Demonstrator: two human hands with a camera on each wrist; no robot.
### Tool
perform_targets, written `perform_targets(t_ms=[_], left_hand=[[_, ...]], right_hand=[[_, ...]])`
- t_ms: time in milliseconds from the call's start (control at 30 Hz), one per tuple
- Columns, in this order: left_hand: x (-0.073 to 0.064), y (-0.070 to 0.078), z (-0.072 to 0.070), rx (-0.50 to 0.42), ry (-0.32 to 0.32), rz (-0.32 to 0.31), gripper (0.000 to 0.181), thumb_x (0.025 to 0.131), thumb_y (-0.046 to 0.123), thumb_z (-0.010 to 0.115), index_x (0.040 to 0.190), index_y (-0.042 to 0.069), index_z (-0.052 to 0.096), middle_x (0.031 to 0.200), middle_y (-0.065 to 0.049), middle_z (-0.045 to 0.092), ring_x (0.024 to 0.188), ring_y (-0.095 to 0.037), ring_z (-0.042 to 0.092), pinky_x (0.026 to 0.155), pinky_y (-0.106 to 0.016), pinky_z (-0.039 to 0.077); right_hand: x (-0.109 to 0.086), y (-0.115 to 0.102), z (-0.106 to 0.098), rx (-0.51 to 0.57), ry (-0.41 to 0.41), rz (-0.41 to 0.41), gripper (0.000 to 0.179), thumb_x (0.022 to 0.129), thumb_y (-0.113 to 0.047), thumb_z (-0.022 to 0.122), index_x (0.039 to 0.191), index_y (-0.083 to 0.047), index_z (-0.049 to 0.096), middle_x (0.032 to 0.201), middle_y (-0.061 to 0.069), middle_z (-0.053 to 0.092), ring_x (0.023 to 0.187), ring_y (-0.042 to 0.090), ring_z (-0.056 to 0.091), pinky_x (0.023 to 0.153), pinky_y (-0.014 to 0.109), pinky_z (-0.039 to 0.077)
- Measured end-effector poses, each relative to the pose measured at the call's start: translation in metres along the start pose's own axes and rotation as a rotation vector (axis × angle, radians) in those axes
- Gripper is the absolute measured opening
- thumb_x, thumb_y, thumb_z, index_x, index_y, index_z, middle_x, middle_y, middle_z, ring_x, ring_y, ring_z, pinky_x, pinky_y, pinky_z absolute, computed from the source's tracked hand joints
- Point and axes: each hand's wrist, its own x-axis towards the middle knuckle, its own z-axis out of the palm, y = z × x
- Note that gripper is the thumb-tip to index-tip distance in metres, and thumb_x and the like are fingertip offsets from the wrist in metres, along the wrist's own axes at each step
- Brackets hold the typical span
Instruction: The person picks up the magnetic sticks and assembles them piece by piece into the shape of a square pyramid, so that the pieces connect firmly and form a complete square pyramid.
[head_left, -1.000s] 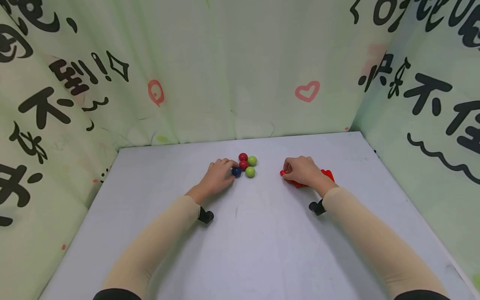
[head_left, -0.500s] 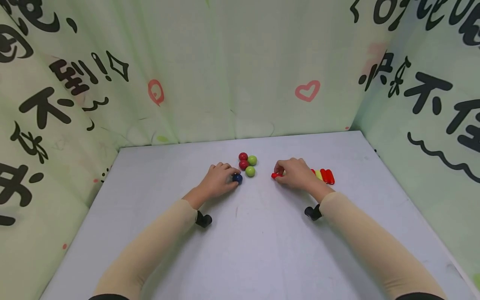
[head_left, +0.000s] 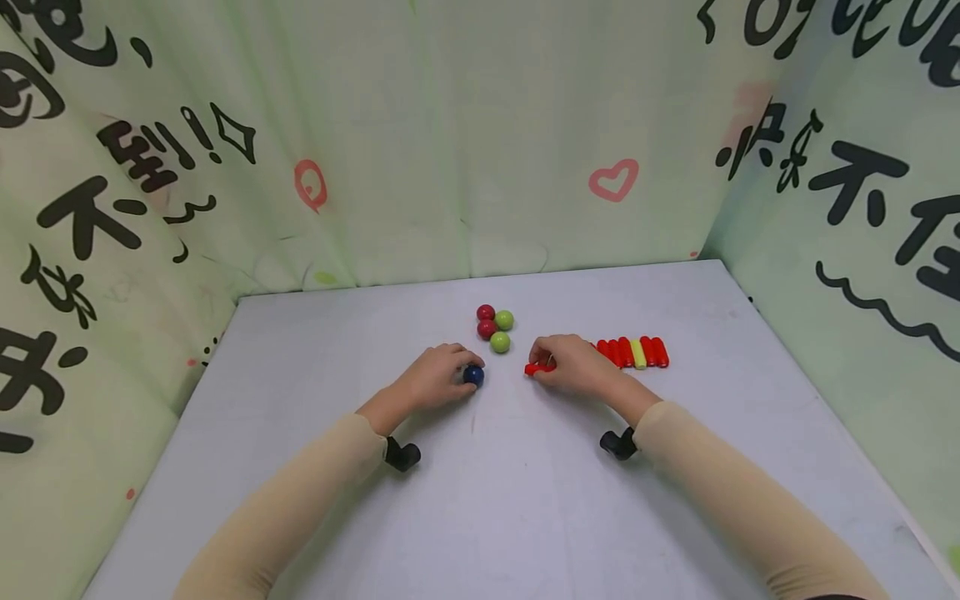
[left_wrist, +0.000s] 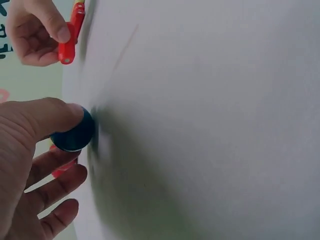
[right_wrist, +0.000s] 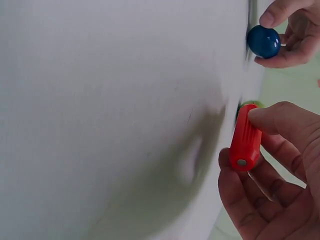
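Note:
My left hand [head_left: 438, 377] pinches a glossy dark blue ball [head_left: 473, 376] between thumb and fingers, close over the white table. In the left wrist view the thumb lies across the blue ball [left_wrist: 75, 134], and the other fingers spread below it. My right hand [head_left: 570, 365] grips a short red magnetic rod [right_wrist: 246, 139] with thumb and fingertips; a round metal tip shows at its end. A row of similar rods, several red [head_left: 626, 352] and one yellow [head_left: 638, 353], lies behind the right hand, which partly hides it.
Two dark red balls [head_left: 487, 330] and two green balls [head_left: 500, 342] sit clustered beyond the hands, near the middle of the white table [head_left: 480, 500]. A pale green curtain [head_left: 465, 150] with black writing surrounds the table's back and sides.
My left hand has drawn the blue ball away from the ball cluster, nearer to me. My right hand has moved left and nearer with the red rod, uncovering more of the row.

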Motion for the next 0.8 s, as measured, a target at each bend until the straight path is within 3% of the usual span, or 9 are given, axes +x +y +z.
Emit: perform_targets(t_ms=[133, 367, 600, 800], left_hand=[[-0.003, 0.003, 0.001, -0.061, -0.023, 0.009, 0.037, 0.093, 0.021, 0.078, 0.128, 0.014, 0.069, 0.123, -0.008, 0.066, 0.106, -0.022, 0.062, 0.099, -0.04, 0.053], [-0.006, 0.006, 0.003, -0.17, -0.04, -0.033, 0.036, 0.091, 0.016, 0.08, 0.125, 0.013, 0.07, 0.117, -0.008, 0.058, 0.098, -0.019, 0.059, 0.09, -0.034, 0.056], [-0.006, 0.012, 0.002, -0.153, -0.057, -0.08, 0.038, 0.091, 0.014, 0.081, 0.127, 0.009, 0.07, 0.126, -0.013, 0.059, 0.115, -0.026, 0.062, 0.103, -0.041, 0.054], [-0.007, 0.015, -0.002, -0.127, -0.072, -0.07, 0.04, 0.094, 0.017, 0.078, 0.132, 0.007, 0.069, 0.123, -0.012, 0.06, 0.111, -0.024, 0.062, 0.101, -0.038, 0.055]], right_hand=[[0.001, -0.005, 0.006, 0.026, -0.005, -0.014, 0.022, 0.092, -0.017, 0.078, 0.111, -0.013, 0.069, 0.101, 0.003, 0.068, 0.095, 0.021, 0.061, 0.083, 0.033, 0.057], [0.005, -0.011, 0.016, 0.038, -0.009, -0.057, 0.02, 0.091, -0.018, 0.079, 0.108, -0.015, 0.069, 0.099, 0.001, 0.068, 0.09, 0.018, 0.06, 0.08, 0.031, 0.056], [0.007, -0.019, 0.024, 0.058, -0.01, -0.08, 0.018, 0.091, -0.016, 0.078, 0.107, -0.015, 0.069, 0.097, 0.0, 0.068, 0.088, 0.017, 0.06, 0.079, 0.03, 0.055], [0.007, -0.021, 0.026, 0.073, -0.023, -0.113, 0.017, 0.091, -0.015, 0.078, 0.106, -0.013, 0.069, 0.097, 0.0, 0.069, 0.087, 0.016, 0.06, 0.078, 0.028, 0.055]])
